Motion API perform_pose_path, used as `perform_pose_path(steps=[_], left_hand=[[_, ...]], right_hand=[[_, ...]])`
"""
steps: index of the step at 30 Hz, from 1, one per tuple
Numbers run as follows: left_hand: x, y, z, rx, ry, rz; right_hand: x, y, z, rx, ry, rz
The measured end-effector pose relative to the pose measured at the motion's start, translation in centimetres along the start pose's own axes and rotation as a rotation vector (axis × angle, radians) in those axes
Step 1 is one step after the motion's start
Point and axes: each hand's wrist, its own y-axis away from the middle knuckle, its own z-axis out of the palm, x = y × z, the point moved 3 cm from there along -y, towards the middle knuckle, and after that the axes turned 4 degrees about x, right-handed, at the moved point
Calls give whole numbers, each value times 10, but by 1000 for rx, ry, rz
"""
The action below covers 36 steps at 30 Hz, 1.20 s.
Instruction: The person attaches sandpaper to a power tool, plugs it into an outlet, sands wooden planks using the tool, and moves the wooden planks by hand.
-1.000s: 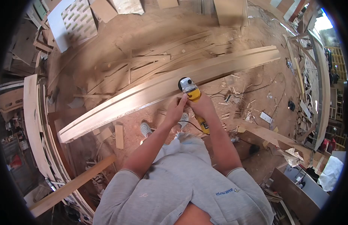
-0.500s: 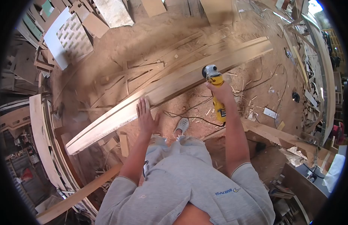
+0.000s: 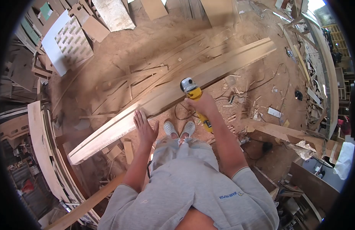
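At the far left, curved wooden strips (image 3: 39,134) stand bunched together, and the patterned panel (image 3: 73,40) lies above and to the right of them. Below, a plank (image 3: 87,201) slants up towards the person's left arm. The beam (image 3: 166,96), with a line running along its length, crosses the middle from low on the left to high on the right, just above the ground. The left hand (image 3: 145,129) is flat and spread, thumb out to the side, its fingers lying over the beam's near edge; how hard they press, I cannot tell. Next come two pale, holed shoes (image 3: 170,128), side by side on the floor (image 3: 154,42) below the beam. The grinder (image 3: 193,92) is slanted, its metal head over the beam and its yellow body reaching back towards the person; whether the head touches the wood is unclear. The right hand (image 3: 204,104) is wrapped around that body. Farther right, scraps (image 3: 235,91) litter the floor, then a white block (image 3: 274,112), and at the right edge hangs a crumpled white sheet (image 3: 344,161).
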Motion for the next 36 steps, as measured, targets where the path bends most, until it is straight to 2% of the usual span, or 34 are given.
perform_pose_path(steps=[6,10,12,15,18,23,36], left_hand=[[-31,13,-7,35,44,-38],[-45,19,-7,24,15,-78],[-46,20,-6,7,3,-58],[-39,18,-5,-15,-4,-78],[-26,10,1,-24,-2,-18],[34,-19,22,-39,3,56],[258,-143,103,-28,-14,101]], right_hand=[[-50,37,67,-85,207,-67],[-87,59,101,-154,236,-130],[-96,60,111,-226,244,-141],[-98,55,109,-209,250,-147],[-87,43,78,-208,188,-100],[-35,4,4,-72,186,-47],[91,-113,-227,14,107,47]])
